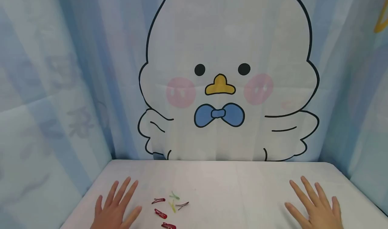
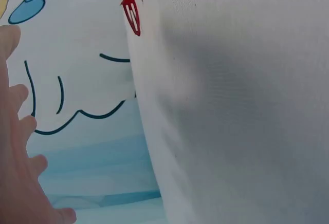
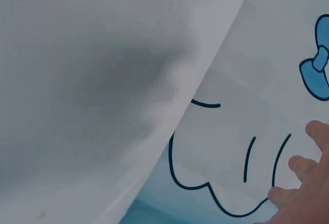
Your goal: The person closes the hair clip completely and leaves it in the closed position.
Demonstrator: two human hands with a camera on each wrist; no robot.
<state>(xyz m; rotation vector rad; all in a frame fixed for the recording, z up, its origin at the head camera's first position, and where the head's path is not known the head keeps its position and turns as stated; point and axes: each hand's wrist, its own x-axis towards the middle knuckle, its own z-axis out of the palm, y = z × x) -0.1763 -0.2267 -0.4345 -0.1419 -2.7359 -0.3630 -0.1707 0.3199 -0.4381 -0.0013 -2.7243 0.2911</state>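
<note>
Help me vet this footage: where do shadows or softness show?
Head view: the hair clips look slightly soft, outlines on the curtain crisper; left wrist view: a broad, blurry-edged shadow on the white table; right wrist view: a similar shadow there.

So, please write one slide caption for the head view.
Left hand and right hand, both spread; hair clips lie between them, nearer the left, on a white table before a curtain.

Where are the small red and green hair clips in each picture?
Head: the hair clips lie low, left of centre, on the white table.
Left wrist: at the top, left of centre; one red clip shows whole, others are cut off.
Right wrist: not in it.
Shared landmark: the printed blue bow tie.
</note>
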